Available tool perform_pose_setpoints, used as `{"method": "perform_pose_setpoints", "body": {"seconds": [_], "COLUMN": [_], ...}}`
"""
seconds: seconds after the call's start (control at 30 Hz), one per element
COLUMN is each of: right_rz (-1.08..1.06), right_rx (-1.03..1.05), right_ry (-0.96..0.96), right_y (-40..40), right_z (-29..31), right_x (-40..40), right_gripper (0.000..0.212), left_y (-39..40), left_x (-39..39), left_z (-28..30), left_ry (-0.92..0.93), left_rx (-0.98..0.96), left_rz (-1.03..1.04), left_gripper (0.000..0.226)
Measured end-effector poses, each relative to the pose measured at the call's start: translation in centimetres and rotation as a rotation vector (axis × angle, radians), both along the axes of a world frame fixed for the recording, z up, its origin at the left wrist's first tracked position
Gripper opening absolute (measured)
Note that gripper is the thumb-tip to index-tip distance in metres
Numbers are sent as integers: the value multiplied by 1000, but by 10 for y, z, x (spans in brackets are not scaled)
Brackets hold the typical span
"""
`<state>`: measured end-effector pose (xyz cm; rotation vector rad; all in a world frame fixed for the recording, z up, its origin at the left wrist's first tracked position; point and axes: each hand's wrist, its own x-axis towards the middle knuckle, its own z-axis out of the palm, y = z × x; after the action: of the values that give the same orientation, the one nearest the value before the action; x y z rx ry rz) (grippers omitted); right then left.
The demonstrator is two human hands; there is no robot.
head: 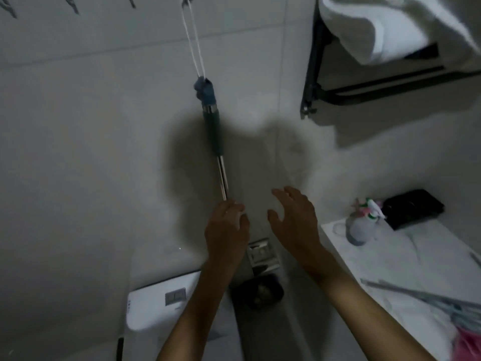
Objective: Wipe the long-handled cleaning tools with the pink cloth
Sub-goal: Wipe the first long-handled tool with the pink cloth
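Note:
A long-handled cleaning tool (215, 134) hangs against the tiled wall from a white string, with a dark teal grip above a shiny metal pole. My left hand (226, 225) grips the pole's lower part, and the rest of the pole is hidden behind the hand. My right hand (294, 220) hovers just to the right with fingers spread, holding nothing. The pink cloth (468, 342) lies on the white counter (390, 259) at the lower right, away from both hands. Another long grey-handled tool (416, 293) lies across that counter.
A spray bottle (360, 225) and a black box (413, 208) stand at the counter's back. A black rack (338, 95) with a white towel (390, 27) projects from the wall at upper right. Below are a toilet tank (161, 300) and a dark bin (257, 290).

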<state>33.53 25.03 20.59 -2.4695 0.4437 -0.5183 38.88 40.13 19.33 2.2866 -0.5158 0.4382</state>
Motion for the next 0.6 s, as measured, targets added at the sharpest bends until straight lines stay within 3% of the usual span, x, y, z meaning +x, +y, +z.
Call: {"method": "perform_pose_setpoints", "body": {"seconds": [0.17,0.37,0.53,0.6], "right_rz": [-89,-150,-179,-224], "right_rx": [28,9,48,69], "right_ry": [33,47,56,130], "right_y": [-10,-34,-64,-80], "right_z": [-19,-41,-52,-57], "right_x": [-50,-126,-204,-237], "right_gripper": [50,51,36,48], "left_y": [-23,-52,-88,-107], "left_x": [-36,-93,-155,-179], "left_z": [-25,-63,-90,-95], "left_ry": [78,30,54,88], "left_rx": [81,158,188,200], "left_rz": [-100,-347,-507,-580], "left_gripper": [20,18,29,34]}}
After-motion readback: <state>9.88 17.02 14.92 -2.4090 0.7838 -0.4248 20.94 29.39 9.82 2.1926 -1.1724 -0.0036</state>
